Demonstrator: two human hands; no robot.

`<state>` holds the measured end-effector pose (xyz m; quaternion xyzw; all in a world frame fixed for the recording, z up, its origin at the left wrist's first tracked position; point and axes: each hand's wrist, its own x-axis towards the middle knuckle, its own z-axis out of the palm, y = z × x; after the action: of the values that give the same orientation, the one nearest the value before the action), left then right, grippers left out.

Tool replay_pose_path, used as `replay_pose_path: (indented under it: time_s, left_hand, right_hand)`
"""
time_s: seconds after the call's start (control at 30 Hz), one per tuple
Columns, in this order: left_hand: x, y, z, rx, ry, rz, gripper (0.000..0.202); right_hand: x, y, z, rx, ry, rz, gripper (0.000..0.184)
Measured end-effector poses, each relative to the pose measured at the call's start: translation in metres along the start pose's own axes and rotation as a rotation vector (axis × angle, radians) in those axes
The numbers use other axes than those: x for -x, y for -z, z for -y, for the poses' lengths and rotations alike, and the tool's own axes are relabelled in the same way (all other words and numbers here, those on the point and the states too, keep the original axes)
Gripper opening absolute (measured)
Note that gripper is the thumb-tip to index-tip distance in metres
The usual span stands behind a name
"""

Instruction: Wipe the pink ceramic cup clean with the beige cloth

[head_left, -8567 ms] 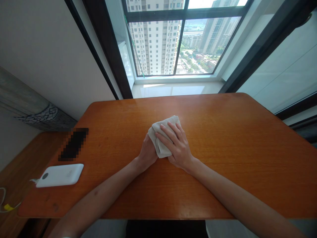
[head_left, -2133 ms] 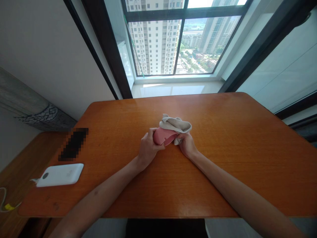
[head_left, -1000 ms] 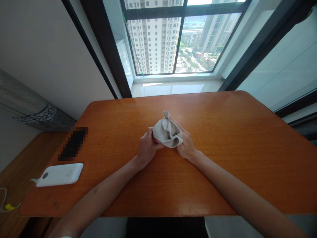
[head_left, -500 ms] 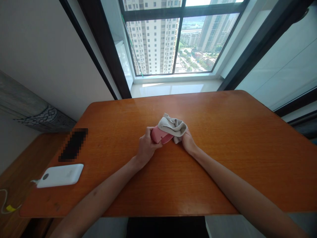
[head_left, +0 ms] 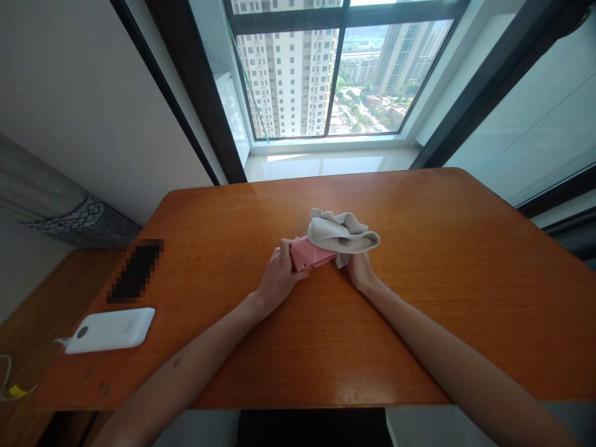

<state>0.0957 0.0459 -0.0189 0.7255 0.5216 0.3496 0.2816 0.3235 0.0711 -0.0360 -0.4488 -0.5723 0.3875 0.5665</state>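
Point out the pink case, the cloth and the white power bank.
pink case (head_left: 311, 253), head view, point on its exposed flat face.
cloth (head_left: 342, 231), head view, point on its bunched upper fold.
white power bank (head_left: 110, 330), head view, point on the middle of its top face.

An orange-brown wooden table (head_left: 419, 279) fills the foreground. At its left end lie a white rounded-rectangular power bank (head_left: 109, 330) and, just above it, a dark rectangular slab (head_left: 135, 270), pixelated and apparently a phone, though this cannot be confirmed. A thin white cable (head_left: 4, 372) with a yellow tag lies on a lower wooden ledge (head_left: 37, 310). Beyond the table, a black-framed window (head_left: 195, 81) above a polished pale sill (head_left: 321, 164) shows a white high-rise tower (head_left: 288, 74).
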Motion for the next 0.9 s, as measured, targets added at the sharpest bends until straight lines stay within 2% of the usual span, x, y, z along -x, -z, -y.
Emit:
replay_pose_path:
  time_s: [0.1,0.2,0.3,0.4,0.47,0.53,0.63,0.7,0.8,0.9]
  left_hand:
    - [-0.001,-0.001,0.001,-0.036,-0.076,0.002,0.053]
    - [-0.003,-0.003,0.004,-0.095,-0.142,-0.012,0.069]
    - [-0.004,-0.004,0.004,-0.141,-0.138,-0.037,0.084]
    - [-0.001,-0.002,0.0,-0.05,-0.162,-0.061,0.096]
    - [0.001,0.001,-0.004,0.052,-0.232,-0.079,0.091]
    - [0.003,0.004,-0.007,0.124,-0.288,-0.072,0.077]
    - [0.002,0.007,-0.007,0.173,-0.261,-0.041,0.051]
    - [0.001,0.007,-0.004,0.182,-0.226,-0.044,0.041]
    - [0.001,0.004,-0.002,0.174,-0.268,-0.054,0.042]
    - [0.003,0.001,-0.003,0.176,-0.328,-0.033,0.048]
  right_hand:
    - [0.003,-0.002,0.012,0.042,0.057,-0.092,0.058]
    - [0.006,-0.005,0.024,0.095,0.182,-0.026,0.053]
    - [0.008,-0.009,0.032,0.157,0.285,0.038,0.054]
    - [0.011,-0.012,0.036,0.227,0.331,0.037,0.055]
    - [0.012,-0.013,0.035,0.261,0.346,0.04,0.056]
    - [0.013,-0.014,0.034,0.294,0.367,0.047,0.057]
    - [0.014,-0.013,0.035,0.384,0.439,0.055,0.061]
    - [0.015,-0.013,0.039,0.476,0.509,0.068,0.067]
    - [0.019,-0.015,0.045,0.592,0.61,0.104,0.08]
    - [0.024,-0.02,0.049,0.663,0.682,0.138,0.085]
